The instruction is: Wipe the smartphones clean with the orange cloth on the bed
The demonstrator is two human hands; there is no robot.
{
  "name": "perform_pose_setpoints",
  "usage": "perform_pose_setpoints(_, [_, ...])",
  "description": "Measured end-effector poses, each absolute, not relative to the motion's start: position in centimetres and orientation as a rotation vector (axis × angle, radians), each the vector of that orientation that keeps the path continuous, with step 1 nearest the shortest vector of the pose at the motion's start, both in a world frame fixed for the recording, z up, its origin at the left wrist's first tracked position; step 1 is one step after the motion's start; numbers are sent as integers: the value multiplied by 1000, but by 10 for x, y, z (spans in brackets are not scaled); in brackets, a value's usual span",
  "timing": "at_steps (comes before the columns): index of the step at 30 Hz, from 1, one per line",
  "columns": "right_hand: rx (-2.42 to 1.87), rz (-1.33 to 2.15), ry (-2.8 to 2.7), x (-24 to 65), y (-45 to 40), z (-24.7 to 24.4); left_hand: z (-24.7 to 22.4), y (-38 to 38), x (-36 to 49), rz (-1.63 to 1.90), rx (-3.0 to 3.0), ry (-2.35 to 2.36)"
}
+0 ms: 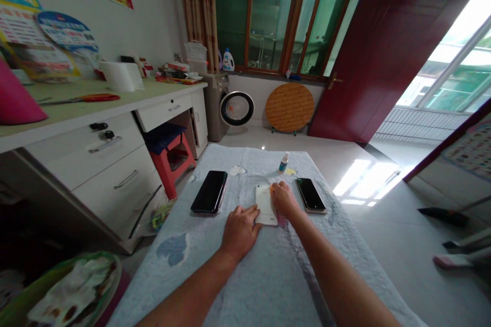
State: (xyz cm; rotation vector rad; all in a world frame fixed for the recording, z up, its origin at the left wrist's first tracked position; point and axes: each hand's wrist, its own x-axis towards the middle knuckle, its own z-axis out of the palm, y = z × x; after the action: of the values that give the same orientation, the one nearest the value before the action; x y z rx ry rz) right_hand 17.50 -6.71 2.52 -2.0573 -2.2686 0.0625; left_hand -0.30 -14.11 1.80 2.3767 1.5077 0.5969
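A white phone (264,209) lies face down on a cloth-covered table (276,271). My left hand (240,230) grips its left edge, fingers on the back and thumb by the lower corner. My right hand (283,198) is closed at the phone's upper right, pressing a small orange piece (272,190) against it; the fingers mostly hide that piece. To the left lies a large black-screened phone (210,192), and to the right a smaller dark-screened phone (311,194). Beyond my right hand stands a small spray bottle (283,163) with a blue label.
At the left is a desk (153,97) with drawers, above a red stool (172,158). A waste bin (117,276) with crumpled tissues stands near the table's lower left. Farther back are a washing machine (215,104) with its door open, a round wooden tabletop (290,107) and a red door (368,51).
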Motion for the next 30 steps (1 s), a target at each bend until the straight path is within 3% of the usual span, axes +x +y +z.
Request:
perform_pose_setpoints(15, [-2040,292,-2239,157,-165,43,16,-141,-3,580,2413,1509])
perform_pose_setpoints(30, [-2055,115,-2311,166,-55,33,16,-136,-5,590,2414,1437])
